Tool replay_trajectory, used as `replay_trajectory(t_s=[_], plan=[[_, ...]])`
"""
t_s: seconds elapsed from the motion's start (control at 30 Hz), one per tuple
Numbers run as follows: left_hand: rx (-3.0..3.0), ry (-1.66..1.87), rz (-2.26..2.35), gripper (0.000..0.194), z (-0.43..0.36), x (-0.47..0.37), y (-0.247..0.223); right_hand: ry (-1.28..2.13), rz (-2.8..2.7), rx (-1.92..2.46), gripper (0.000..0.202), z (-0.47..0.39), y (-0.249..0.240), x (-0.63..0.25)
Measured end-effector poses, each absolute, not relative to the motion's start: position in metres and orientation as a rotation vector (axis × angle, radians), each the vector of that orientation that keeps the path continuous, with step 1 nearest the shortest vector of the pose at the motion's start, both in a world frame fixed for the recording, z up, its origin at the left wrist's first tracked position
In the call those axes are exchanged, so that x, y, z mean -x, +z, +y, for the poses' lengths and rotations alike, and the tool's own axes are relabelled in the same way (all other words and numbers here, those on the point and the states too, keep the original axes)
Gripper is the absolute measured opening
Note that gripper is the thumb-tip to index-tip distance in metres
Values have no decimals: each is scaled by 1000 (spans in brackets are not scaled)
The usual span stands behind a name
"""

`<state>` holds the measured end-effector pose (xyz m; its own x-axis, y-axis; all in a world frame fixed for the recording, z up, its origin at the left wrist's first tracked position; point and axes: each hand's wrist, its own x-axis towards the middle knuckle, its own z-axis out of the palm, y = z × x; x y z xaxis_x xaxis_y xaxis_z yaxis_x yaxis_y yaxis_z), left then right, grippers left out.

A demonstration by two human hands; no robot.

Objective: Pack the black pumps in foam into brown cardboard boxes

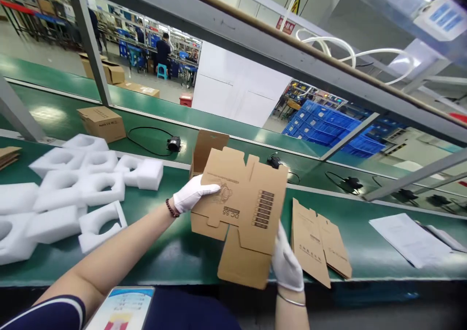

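Note:
A brown cardboard box blank [244, 199], printed "DC 55", is held up over the front of the green bench, with its flaps spread. My left hand [193, 194], in a white glove, grips its left edge, thumb across the printed face. At the lower right edge my gloved right hand [286, 262] holds the same blank, its fingers partly hidden behind the card. Another open carton [208, 145] stands just behind the blank. To the right, flat folded box blanks [314, 242] lie on the bench.
White foam inserts [98, 182] cover the left of the green bench [164, 252]. Behind the rail are a closed carton [104, 123] and black cabled devices [174, 144]. Papers [408, 237] lie at the right. A person [163, 50] stands far back.

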<state>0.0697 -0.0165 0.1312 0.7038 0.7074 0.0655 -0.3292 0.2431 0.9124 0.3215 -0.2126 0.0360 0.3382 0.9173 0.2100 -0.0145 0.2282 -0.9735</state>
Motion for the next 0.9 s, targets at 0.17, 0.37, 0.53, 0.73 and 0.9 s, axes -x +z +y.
replay_trajectory(t_s=[0.17, 0.37, 0.53, 0.73, 0.9], plan=[[-1111, 605, 391, 53, -24, -37, 125, 726, -1018, 1266, 100, -148, 81, -303], [-992, 669, 321, 65, -24, -27, 139, 901, -1020, 1086, 86, -99, 71, -239], [-1403, 1112, 862, 77, -9, -41, 137, 1360, -947, 693, 86, -110, 80, -222], [-1335, 1463, 563, 61, -22, -34, 91, 1202, -932, 737, 79, -104, 56, -213], [-1349, 958, 665, 49, -18, -12, 96, 948, -1123, 771, 59, -105, 52, -202]])
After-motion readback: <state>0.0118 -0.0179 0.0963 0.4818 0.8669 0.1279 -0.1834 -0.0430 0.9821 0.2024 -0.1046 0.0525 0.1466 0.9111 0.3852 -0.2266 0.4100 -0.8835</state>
